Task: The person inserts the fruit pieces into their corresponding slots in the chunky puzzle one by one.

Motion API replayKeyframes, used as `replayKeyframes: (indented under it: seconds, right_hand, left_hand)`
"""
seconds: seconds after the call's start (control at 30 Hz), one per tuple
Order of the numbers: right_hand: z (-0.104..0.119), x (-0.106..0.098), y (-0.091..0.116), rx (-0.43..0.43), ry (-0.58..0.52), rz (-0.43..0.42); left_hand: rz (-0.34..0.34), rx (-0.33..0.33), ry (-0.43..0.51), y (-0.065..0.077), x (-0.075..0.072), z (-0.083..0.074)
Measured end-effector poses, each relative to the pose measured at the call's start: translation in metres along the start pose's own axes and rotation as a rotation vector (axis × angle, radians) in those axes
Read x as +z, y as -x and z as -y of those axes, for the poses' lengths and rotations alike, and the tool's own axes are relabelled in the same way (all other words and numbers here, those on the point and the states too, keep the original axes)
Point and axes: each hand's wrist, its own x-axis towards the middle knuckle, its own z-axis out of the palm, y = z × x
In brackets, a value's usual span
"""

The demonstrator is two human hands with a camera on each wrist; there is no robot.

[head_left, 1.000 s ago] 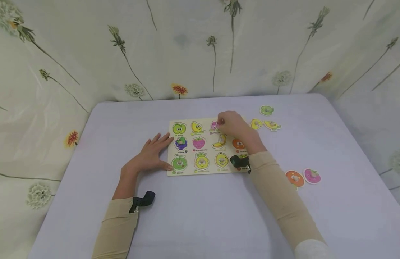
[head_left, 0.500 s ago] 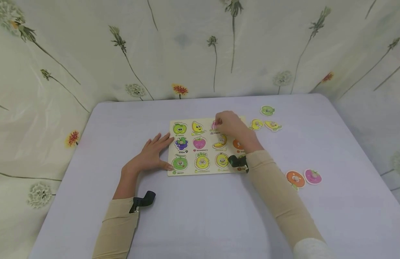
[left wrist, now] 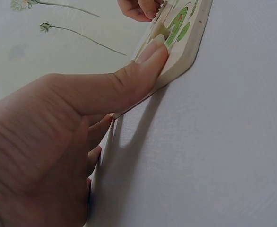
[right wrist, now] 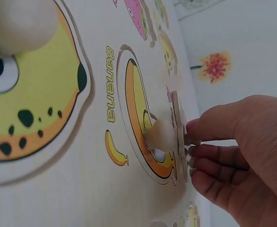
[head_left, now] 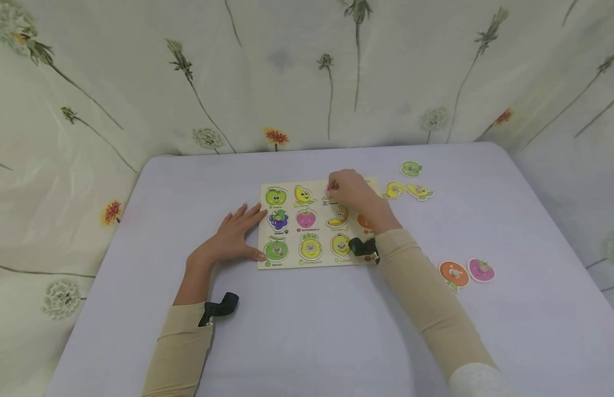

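Your right hand (head_left: 356, 193) pinches a puzzle piece (right wrist: 180, 125) at the board's (head_left: 325, 240) top row, third from left; your left hand (head_left: 229, 237), fingers spread, touches the board's left edge.

table (head_left: 316, 336): puzzle board (head_left: 326, 245) | green piece (head_left: 411, 169) | two yellow pieces (head_left: 420, 191) | orange piece (head_left: 454, 273) | pink piece (head_left: 481, 270)

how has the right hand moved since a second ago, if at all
Yes, slightly: in the head view, the right hand has shifted toward the person's left against the puzzle board.
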Motion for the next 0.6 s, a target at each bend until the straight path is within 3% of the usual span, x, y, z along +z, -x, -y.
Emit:
replayKeyframes:
  seconds: [0.6]
  right_hand:
    - [-0.0045,0.0077,-0.0042,-0.003,0.003,-0.036]
  left_hand:
    - [-0.016,0.024,0.007,0.0000,-0.0002,0.0024]
